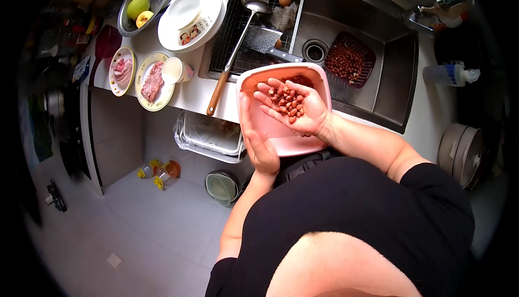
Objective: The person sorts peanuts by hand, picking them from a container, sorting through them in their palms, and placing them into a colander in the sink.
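Observation:
My right hand (311,108) is palm up over a pink basin (300,145), with a small heap of reddish-skinned peanuts (287,102) resting on its palm and fingers. More peanuts (300,79) lie in the basin behind that hand; part of them is hidden. Along the basin's left side, my left hand (260,148) holds the wall with its fingers stretched out. A dark red plastic basket (372,59) stands in the sink to the right, with many peanuts (345,63) in it.
The steel sink (373,102) lies beyond the basin. On its left, a drying rack holds a cleaver (262,40), an egg (285,0) and a long-handled spatula (219,91) jutting over the counter edge. Plates of raw meat (153,83) and a cup (173,70) stand further left.

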### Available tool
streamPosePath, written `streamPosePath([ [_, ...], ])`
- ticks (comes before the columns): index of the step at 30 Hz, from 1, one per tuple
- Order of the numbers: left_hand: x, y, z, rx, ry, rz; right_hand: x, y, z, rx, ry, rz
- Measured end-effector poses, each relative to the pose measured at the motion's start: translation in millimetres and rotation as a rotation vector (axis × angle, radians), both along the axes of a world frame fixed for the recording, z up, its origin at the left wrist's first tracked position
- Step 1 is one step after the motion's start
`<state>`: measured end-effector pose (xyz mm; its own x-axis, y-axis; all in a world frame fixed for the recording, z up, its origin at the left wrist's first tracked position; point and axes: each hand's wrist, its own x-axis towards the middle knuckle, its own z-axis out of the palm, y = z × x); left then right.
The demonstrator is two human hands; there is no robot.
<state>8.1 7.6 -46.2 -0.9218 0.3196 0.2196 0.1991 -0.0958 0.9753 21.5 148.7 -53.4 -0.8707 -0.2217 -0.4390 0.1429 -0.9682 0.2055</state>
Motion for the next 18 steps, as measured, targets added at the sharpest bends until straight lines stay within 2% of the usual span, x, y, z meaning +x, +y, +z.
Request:
streamPosePath([
  [1, -2, 12, -2, 0.235, -0.175, -0.051, 1, -2, -2, 0.002, 0.001, 0.004],
  [2, -1, 25, 0, 0.386, -0.323, 0.003, 1, -3, -5, 0.046, 0.003, -0.028],
  [4, -4, 42, 12, 0.546, -0.561, 0.100, -1, -7, -5, 0.089, 0.017, -0.055],
  [5, -6, 47, 12, 0.616, -0.673, 0.168, 0, -11, -4, 0.237, 0.038, -0.091],
  [8, -13, 53, 8, 0.664, -0.778, 0.076, 4, -22, 7, 0.728, 0.082, -0.207],
  [13, -19, 50, -1, 0.813, -0.954, -0.080, 7, -21, 32, 0.678, 0.108, -0.295],
  [15, -20, 46, -12, 0.867, -1.005, -0.069, 3, -20, 37, 0.712, 0.074, -0.336],
  [17, -20, 41, -23, 1.085, -1.125, -0.163, 2, -18, 33, 0.709, 0.074, -0.352],
  [18, -19, 40, -25, 1.086, -1.128, -0.173, 3, -17, 33, 0.696, 0.082, -0.361],
])
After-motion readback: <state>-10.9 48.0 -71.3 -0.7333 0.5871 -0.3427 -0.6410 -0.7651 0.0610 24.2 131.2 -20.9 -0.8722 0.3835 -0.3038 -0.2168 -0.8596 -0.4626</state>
